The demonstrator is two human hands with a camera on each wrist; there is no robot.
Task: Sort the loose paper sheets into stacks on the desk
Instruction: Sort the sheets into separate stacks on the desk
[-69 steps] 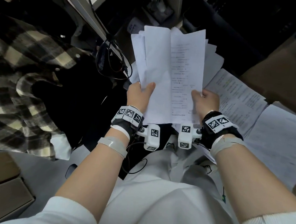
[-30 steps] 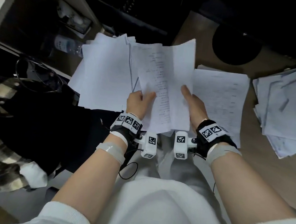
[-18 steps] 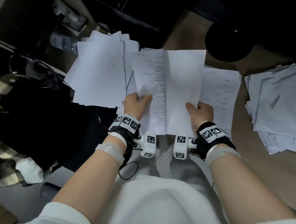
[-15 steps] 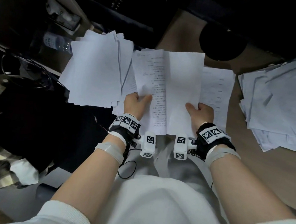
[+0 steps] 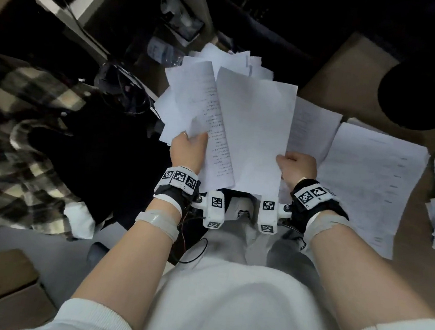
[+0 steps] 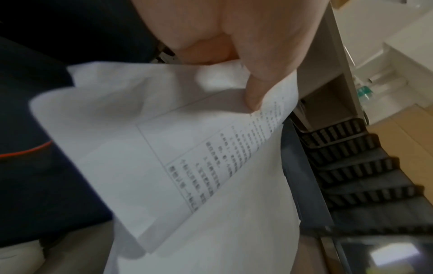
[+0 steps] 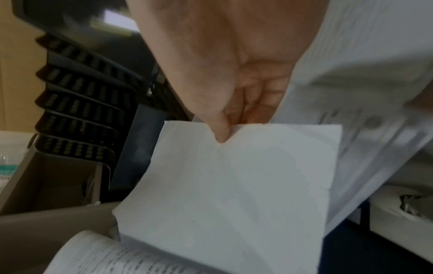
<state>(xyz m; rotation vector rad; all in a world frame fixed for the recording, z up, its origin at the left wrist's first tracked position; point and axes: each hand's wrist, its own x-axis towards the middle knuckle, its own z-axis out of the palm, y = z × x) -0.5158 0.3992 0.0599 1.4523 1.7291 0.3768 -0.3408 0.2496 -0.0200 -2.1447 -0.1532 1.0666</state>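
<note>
Head view, centre of frame: 2 hands hold paper above the lap. The left hand [image 5: 188,148] pinches a fanned sheaf [image 5: 190,103], thumb on the printed face and fingers behind. The right hand [image 5: 298,165] pinches 1 blank sheet [image 5: 252,131] at its lower right edge, thumb on top, fingers curled beneath. Neither hand is open. The paper is judged light, limp and easily creased; it bows between the 2 grips, and sheets likely slide over one another, so a hold near a lower corner with light pressure should suit. At right of frame, stacks [image 5: 370,181] lie on the desk [image 5: 341,70], with further sheets at the right edge.
</note>
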